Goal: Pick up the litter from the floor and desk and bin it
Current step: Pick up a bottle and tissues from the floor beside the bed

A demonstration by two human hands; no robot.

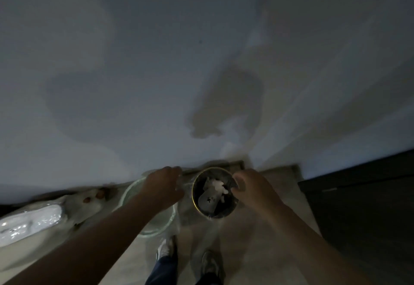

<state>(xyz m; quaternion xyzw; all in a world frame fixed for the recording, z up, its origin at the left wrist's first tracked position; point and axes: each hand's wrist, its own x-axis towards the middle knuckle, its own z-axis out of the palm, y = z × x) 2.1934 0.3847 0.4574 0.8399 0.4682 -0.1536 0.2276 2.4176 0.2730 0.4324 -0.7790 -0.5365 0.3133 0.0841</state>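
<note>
**A:** How were the hands placed?

**B:** Apart, one on each side of the bin point(194, 197). The left hand point(164, 185) was reaching forward just left of it, back upward. The right hand point(254, 187) was at the bin's right rim, thumb and fingers bent towards the edge. The picture was dim and smeared, so I could not tell whether either hand was gripping anything.

**A:** And the bin itself?

**B:** It was small, round and dark, with a thin gold-coloured rim. It stood on the floor point(257, 235) close against the wall point(156, 60), between the two hands. Litter lay inside it: a crumpled white wad point(218, 186) near the top and a flat grey piece point(207, 200) below that, with darker scraps around them.

**A:** What lay around it?

**B:** A clear glass bowl point(156, 232) sat just left of the bin, with the left forearm crossing over it. Further left lay a glossy white wrapped bundle point(31, 219), and two small brown bits point(100, 193) near the wall; I could not make out what those were. On the right stood a dark cabinet point(369, 206). The person's shoes point(167, 249) were planted on the floor below the bin.

**A:** Was anything over the bin's mouth?

**B:** Only the right hand's fingertips, which overlapped its right edge.
</note>
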